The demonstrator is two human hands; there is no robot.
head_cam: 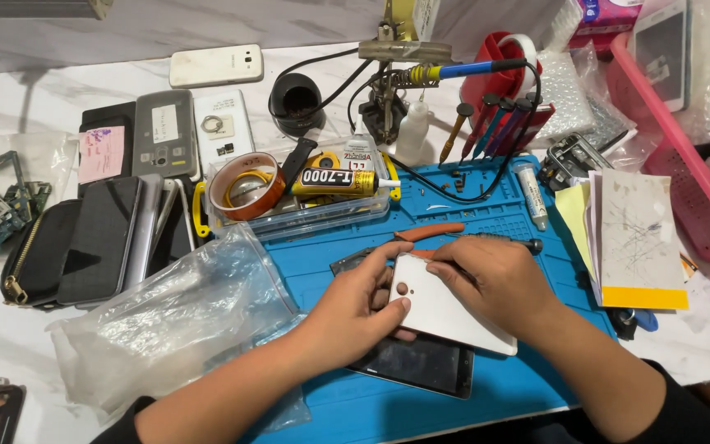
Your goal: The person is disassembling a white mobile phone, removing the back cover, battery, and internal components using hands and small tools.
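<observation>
We see our two bare forearms, each ending in a dark black sleeve pushed up at the frame's lower edge; our left hand (355,308) and right hand (495,284) wear no rings.

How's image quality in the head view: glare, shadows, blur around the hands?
Head view: even overhead light, soft shadows under both hands; left hand and right hand sharp, holding the white back cover; mild sheen on the clear plastic bag and the dark phone screens; edges bow slightly with wide-angle distortion; far right pink basket is softer.

A white marble-patterned table (10,337) fills the view, lit evenly from above. A blue work mat (519,386) covers its middle; behind the mat, a pale wall (166,25) rises.
</observation>
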